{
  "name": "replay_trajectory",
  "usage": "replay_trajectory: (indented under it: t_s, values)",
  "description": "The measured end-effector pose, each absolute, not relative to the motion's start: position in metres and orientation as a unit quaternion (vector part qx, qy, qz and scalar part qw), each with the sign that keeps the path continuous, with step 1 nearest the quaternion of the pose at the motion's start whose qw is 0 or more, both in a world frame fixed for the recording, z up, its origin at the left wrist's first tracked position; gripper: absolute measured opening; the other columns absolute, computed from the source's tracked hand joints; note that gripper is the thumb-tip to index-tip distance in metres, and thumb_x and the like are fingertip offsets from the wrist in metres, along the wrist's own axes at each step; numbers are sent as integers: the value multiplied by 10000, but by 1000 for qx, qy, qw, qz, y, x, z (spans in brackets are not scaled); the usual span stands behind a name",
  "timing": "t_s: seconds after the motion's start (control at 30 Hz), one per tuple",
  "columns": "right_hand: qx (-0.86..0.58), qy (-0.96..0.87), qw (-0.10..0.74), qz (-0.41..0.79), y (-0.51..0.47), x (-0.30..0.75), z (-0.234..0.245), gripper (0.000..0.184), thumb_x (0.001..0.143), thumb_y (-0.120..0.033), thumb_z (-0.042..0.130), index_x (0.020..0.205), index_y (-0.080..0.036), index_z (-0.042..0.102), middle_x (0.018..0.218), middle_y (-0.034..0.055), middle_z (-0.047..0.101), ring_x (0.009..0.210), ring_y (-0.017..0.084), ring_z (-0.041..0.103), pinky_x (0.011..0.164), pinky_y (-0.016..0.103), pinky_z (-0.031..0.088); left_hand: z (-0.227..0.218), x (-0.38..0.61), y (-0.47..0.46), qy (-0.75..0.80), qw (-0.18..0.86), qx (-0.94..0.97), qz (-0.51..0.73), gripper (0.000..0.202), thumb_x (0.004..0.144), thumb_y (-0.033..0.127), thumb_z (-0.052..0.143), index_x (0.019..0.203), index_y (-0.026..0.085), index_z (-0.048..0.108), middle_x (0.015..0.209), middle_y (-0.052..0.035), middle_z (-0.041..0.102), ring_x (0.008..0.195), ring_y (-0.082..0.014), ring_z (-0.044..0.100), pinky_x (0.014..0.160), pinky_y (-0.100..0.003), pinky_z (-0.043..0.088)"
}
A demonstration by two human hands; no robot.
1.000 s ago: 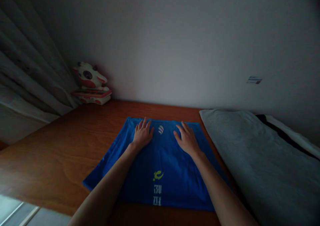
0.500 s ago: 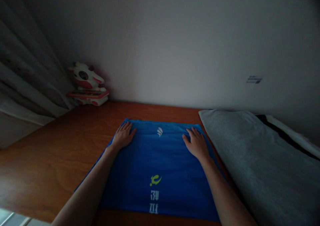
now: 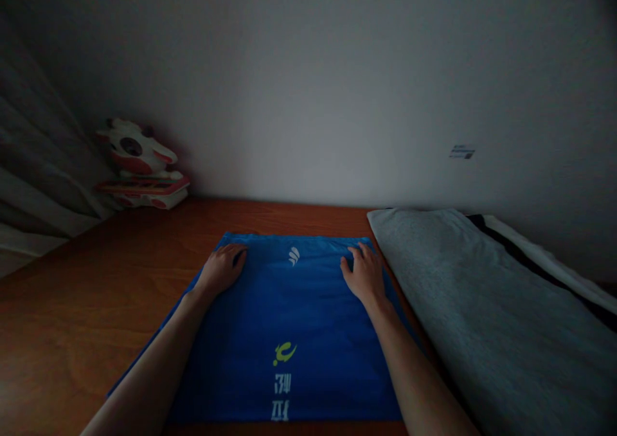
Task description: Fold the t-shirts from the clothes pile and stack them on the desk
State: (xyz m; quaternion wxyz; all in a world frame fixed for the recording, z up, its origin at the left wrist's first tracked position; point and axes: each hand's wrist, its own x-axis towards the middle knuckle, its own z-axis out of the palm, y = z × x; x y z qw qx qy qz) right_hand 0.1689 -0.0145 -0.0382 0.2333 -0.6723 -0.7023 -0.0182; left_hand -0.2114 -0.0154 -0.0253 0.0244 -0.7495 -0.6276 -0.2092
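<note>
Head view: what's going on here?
A person has both hands on a blue cloth spread out on a wooden table. The left hand is near its far left corner, the right hand near the far right one, thumb apart from fingers. Whether the left grips the fabric is unclear. A grey cloth lies to the right.

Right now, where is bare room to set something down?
The widest bare tabletop lies left of the blue cloth, in front of the cow toy; a thin strip separates cloth and wall. It is crowded on the right by gray fabric, and on the cloth under left hand and right hand.
</note>
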Motion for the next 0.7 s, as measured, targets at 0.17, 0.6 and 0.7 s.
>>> replay_trajectory:
  t_s: [0.17,0.6,0.7]
  values:
    - [-651,-718,245,-24,-15,168,-35,401,992,-352,447,1246,-131,665,1317,166,659,1217,294,595,1063,428,404,-26,-208,-16,-637,25,-752,-164,591,987,482,319,1294,101,652,1377,-172,643,1295,-311,584,1160,-456,399]
    - [-726,-665,176,-3,-21,162,-16,362,1014,-329,475,1276,-156,654,1223,164,666,1167,286,601,980,377,415,-15,-210,-20,-715,71,-683,-130,442,950,488,426,1128,201,711,1198,-129,724,1111,-335,664,979,-460,501]
    - [-717,-681,145,33,-22,164,-9,334,1032,-286,432,1225,-141,662,1232,167,674,1162,258,621,940,328,435,-3,-201,-24,-732,27,-671,-115,401,965,440,407,1173,222,671,1167,-112,746,990,-313,717,852,-413,548]
